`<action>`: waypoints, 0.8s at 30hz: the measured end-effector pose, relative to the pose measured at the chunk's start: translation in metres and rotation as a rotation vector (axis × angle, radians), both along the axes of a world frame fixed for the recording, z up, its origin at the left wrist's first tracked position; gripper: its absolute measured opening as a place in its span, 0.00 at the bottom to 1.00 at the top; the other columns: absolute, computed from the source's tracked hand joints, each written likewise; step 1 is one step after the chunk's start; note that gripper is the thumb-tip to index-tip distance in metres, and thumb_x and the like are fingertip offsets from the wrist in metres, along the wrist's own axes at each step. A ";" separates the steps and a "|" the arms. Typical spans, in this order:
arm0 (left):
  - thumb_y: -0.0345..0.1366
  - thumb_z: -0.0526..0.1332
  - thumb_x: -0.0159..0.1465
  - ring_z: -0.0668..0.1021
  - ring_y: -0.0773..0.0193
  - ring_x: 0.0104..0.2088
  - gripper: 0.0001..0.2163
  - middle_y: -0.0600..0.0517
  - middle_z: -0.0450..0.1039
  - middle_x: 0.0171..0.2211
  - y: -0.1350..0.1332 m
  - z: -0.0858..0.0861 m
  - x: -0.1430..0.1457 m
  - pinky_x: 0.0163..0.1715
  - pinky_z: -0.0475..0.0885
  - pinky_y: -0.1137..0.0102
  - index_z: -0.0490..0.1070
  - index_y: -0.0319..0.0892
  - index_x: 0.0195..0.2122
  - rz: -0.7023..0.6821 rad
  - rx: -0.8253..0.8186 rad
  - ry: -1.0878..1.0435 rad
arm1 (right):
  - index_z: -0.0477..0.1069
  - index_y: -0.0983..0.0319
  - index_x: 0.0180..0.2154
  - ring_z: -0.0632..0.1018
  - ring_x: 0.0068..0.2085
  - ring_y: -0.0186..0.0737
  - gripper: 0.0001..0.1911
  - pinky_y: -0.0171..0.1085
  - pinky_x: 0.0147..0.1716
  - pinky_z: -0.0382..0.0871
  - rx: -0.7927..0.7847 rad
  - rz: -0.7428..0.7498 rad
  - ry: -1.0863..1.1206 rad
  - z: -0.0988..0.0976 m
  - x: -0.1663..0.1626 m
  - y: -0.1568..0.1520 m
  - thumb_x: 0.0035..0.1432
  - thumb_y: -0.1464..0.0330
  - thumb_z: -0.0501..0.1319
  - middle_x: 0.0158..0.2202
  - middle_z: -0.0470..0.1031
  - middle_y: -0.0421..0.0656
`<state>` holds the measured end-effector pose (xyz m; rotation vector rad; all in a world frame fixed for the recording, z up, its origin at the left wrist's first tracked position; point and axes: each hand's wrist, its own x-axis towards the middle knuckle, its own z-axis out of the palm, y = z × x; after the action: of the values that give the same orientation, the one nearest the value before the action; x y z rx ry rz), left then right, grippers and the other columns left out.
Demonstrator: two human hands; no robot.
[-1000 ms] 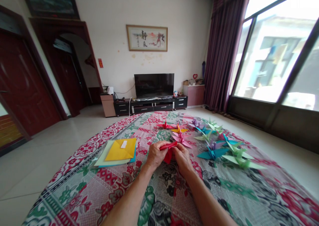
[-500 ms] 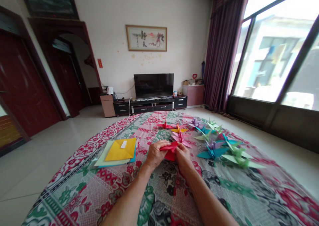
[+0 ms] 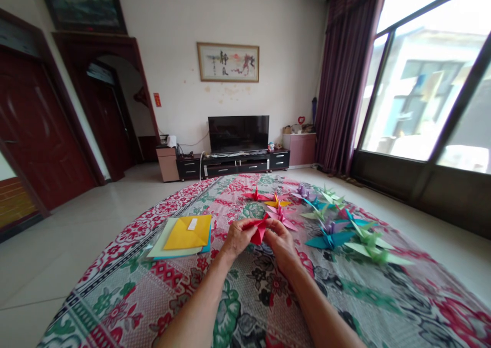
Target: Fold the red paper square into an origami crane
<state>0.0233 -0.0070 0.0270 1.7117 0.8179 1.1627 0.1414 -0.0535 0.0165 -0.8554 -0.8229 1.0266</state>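
Observation:
Between my two hands is a folded red origami paper [image 3: 259, 232], held just above the tablecloth. My left hand [image 3: 238, 238] pinches its left side with thumb and fingers. On the other side, my right hand [image 3: 280, 239] has its fingers closed on the paper's right part. A narrow red point sticks up between the fingertips. Right beyond my hands lies a pink paper crane [image 3: 281, 216], with a yellow crane [image 3: 276, 202] and a red crane [image 3: 257, 195] farther back.
Several blue, purple and green cranes, among them a blue crane [image 3: 330, 239], spread over the table's right side. Left of my hands lies a stack of paper sheets, yellow sheet [image 3: 184, 238] on top. A flowered tablecloth [image 3: 126, 286] covers the table. A television [image 3: 238, 134] stands beyond.
The red paper has turned and narrowed between my hands, its broad flat face now a slimmer shape with a point upward. My right-hand fingers have shifted on it. The view has tilted slightly.

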 end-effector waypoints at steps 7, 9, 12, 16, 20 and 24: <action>0.44 0.59 0.53 0.74 0.64 0.22 0.17 0.51 0.74 0.22 -0.004 0.006 -0.004 0.17 0.63 0.75 0.74 0.39 0.39 -0.045 -0.286 -0.014 | 0.73 0.62 0.31 0.75 0.33 0.39 0.13 0.37 0.35 0.69 0.107 -0.226 -0.327 -0.003 0.006 0.006 0.41 0.63 0.64 0.29 0.75 0.42; 0.45 0.59 0.53 0.75 0.62 0.24 0.18 0.51 0.74 0.22 -0.005 0.008 -0.007 0.17 0.63 0.75 0.75 0.39 0.39 -0.085 -0.305 -0.008 | 0.74 0.62 0.30 0.75 0.33 0.40 0.13 0.38 0.34 0.69 0.125 -0.281 -0.410 -0.003 0.007 0.006 0.41 0.62 0.64 0.30 0.75 0.43; 0.46 0.59 0.53 0.75 0.61 0.28 0.17 0.50 0.74 0.22 -0.006 0.011 -0.011 0.19 0.64 0.74 0.75 0.39 0.37 -0.115 -0.331 -0.010 | 0.73 0.63 0.30 0.75 0.30 0.39 0.14 0.37 0.31 0.69 0.092 -0.271 -0.433 -0.002 0.006 0.005 0.42 0.60 0.64 0.29 0.76 0.43; 0.48 0.58 0.54 0.75 0.61 0.30 0.17 0.51 0.74 0.23 -0.006 0.013 -0.012 0.21 0.66 0.74 0.75 0.40 0.37 -0.137 -0.339 -0.063 | 0.72 0.63 0.29 0.73 0.27 0.37 0.14 0.35 0.27 0.67 0.071 -0.251 -0.431 -0.001 0.005 0.004 0.42 0.60 0.63 0.26 0.75 0.42; 0.51 0.58 0.54 0.75 0.62 0.28 0.21 0.51 0.74 0.24 -0.005 0.012 -0.012 0.23 0.68 0.73 0.73 0.38 0.39 -0.177 -0.373 -0.164 | 0.72 0.63 0.29 0.71 0.25 0.34 0.13 0.33 0.25 0.65 0.060 -0.196 -0.402 -0.001 0.004 0.004 0.43 0.60 0.63 0.25 0.73 0.41; 0.55 0.58 0.54 0.75 0.62 0.27 0.26 0.49 0.74 0.24 -0.003 0.011 -0.019 0.26 0.69 0.72 0.72 0.36 0.41 -0.260 -0.427 -0.240 | 0.71 0.64 0.27 0.68 0.24 0.33 0.13 0.32 0.24 0.63 0.049 -0.166 -0.376 0.002 0.003 0.001 0.42 0.61 0.63 0.23 0.71 0.39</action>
<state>0.0045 -0.0101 0.0378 1.2560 0.6193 0.9155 0.1440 -0.0528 0.0189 -1.0741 -1.0686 0.7053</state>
